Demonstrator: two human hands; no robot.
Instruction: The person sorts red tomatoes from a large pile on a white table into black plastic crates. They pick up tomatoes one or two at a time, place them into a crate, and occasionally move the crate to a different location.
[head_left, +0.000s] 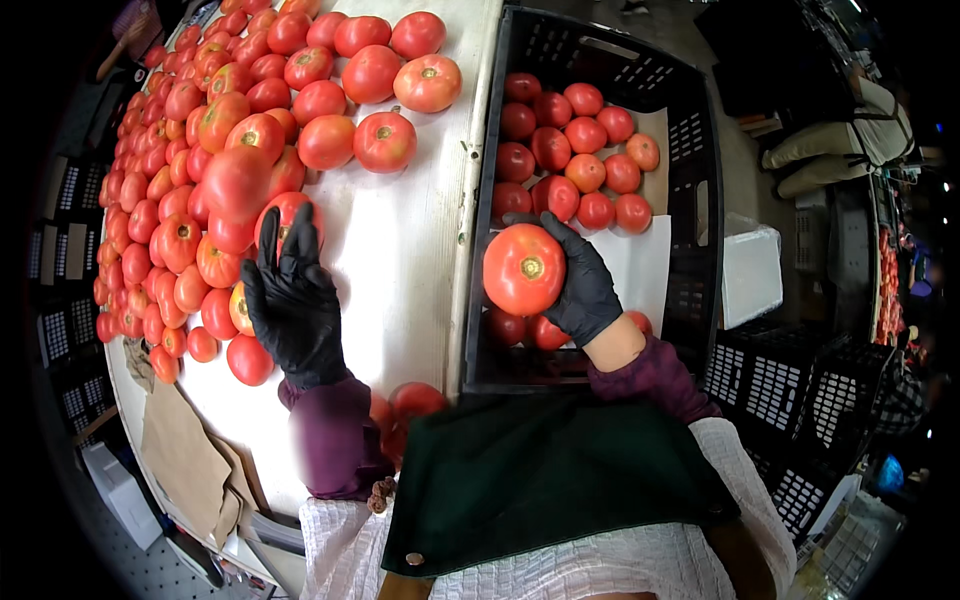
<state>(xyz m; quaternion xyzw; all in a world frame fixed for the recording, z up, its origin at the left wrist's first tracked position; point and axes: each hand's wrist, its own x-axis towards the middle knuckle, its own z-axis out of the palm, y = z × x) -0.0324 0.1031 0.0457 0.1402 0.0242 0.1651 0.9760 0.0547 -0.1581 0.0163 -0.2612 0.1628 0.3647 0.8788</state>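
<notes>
My right hand (589, 289), in a black glove, grips a large red tomato (523, 268) with its stem scar facing up. It is above a black plastic crate (694, 225). Inside the crate, several red tomatoes (586, 135) form rows at the far end, and others (546, 332) lie at the near end, partly hidden by my hand. My left hand (300, 307), gloved in black too, has its fingers apart at the edge of a big tomato pile (176, 240). Its fingertips overlap a tomato (311, 217) in the picture; whether they touch it is unclear.
The pile lies on a white tabletop (405, 247) beside the crate. Brown paper sheets (180, 457) rest at the near left corner. More tomatoes (416, 401) sit close to my apron (555, 472). Black crates (772, 382) and a white box (752, 277) stand to the right. Other people (847, 142) are farther off.
</notes>
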